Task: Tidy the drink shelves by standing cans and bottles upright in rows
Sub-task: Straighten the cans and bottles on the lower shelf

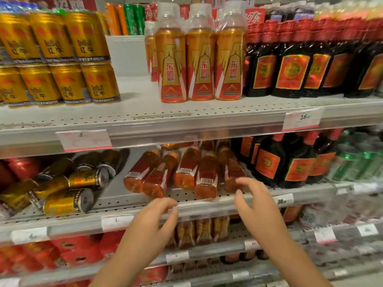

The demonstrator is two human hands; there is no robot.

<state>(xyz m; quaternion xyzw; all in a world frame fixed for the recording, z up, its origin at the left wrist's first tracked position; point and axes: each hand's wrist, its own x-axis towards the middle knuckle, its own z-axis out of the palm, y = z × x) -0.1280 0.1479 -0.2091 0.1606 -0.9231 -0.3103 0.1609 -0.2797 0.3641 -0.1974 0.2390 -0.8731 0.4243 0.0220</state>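
Hovering at the front edge of the middle shelf [72, 222], my left hand [159, 212] and right hand [255, 195] are apart and empty, fingers loosely spread. The right fingertips overlap the base of the rightmost of the fallen orange bottles [186, 172]; I cannot tell if they touch. The toppled gold cans [68, 195] crowd the shelf's left end, and dark bottles [294, 162] stand at its right. Above, the upper shelf [186, 119] overhangs, carrying upright orange bottles [200, 56] and stacked gold cans [56, 59].

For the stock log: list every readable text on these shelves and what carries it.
"RedBull 红牛": stacked gold cans.
"东鹏特饮": upright orange bottles.
"16": upper shelf price tag.
"30": middle shelf price tag.
Red labels on the dark bottles: too blurred to read.
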